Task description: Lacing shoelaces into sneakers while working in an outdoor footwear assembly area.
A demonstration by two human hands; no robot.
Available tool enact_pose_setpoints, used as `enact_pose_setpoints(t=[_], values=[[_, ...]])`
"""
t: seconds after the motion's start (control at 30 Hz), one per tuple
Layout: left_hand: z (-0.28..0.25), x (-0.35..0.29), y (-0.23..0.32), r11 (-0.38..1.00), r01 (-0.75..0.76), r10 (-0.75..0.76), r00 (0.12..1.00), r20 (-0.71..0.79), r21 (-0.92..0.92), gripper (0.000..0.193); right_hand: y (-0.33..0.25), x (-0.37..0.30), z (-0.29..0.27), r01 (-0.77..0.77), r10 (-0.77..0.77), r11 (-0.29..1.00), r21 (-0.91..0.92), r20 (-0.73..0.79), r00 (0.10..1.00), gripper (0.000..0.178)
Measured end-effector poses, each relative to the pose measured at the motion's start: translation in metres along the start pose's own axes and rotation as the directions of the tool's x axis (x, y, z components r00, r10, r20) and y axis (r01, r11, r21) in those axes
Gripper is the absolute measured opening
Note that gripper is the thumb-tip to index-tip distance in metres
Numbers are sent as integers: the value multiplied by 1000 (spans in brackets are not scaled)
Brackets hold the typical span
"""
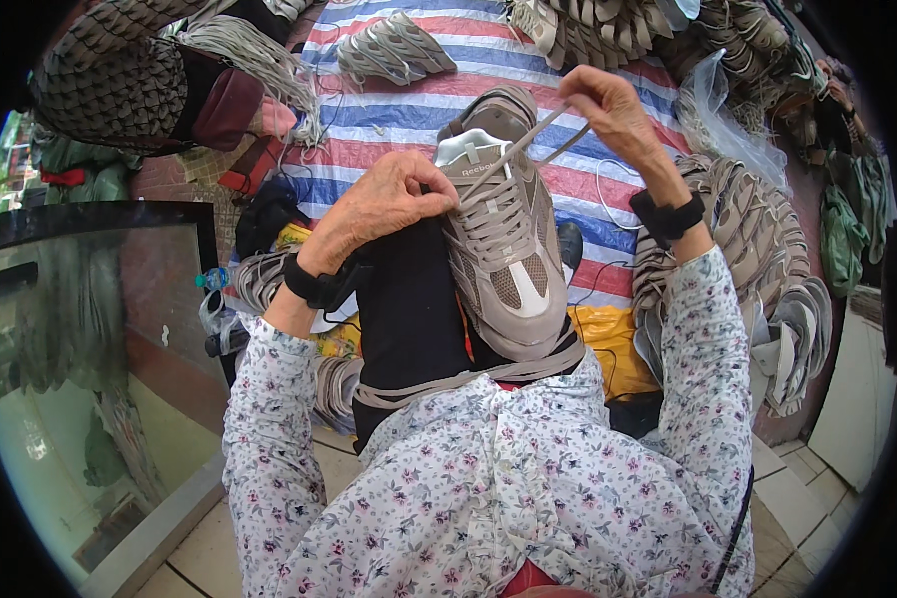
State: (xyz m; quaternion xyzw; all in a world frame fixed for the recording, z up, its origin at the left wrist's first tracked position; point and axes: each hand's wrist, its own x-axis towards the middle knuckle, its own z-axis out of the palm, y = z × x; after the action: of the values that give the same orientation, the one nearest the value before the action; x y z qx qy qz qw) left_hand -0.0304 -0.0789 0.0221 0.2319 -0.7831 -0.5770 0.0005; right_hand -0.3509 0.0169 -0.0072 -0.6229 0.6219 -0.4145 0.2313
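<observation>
A taupe and beige sneaker (508, 269) rests on my lap, its toe toward me. Its upper is laced in rows, with mesh panels and a pale toe strip. At its left edge, near the tongue, my left hand (389, 204) is closed in a pinch; the fingertips hide exactly what part they grip. Up and to the right, my right hand (616, 112) pinches a grey-beige shoelace (535, 134), drawn taut from the top eyelets. Behind the sneaker's heel sits another brown shoe part (498, 108), partly covered.
Striped plastic sheeting (369, 100) covers the ground ahead. A beige upper (394, 50) lies on it. Stacked shoe uppers (738, 229) stand at my right, with a lace bundle (259, 60) far left. A glass-sided case (90, 369) stands at left. Loose laces (439, 387) cross my lap.
</observation>
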Motion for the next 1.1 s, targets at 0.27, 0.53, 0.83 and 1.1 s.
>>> enact_pose_setpoints(t=[0.27,0.53,0.83,1.1], values=[[16,6,-9,927,-88,220,915,-339,364,23,-3,-2,8,34,-40,991,-132,-40,998,6],[22,13,-16,876,-184,350,879,-324,446,14,-64,-50,64,143,-123,984,-102,179,976,13],[38,17,-8,844,-280,459,818,-348,457,12,-75,-50,60,81,-80,997,7,301,950,12],[32,18,2,934,-214,316,870,-379,287,7,-87,-51,66,128,-86,985,-119,306,948,10]])
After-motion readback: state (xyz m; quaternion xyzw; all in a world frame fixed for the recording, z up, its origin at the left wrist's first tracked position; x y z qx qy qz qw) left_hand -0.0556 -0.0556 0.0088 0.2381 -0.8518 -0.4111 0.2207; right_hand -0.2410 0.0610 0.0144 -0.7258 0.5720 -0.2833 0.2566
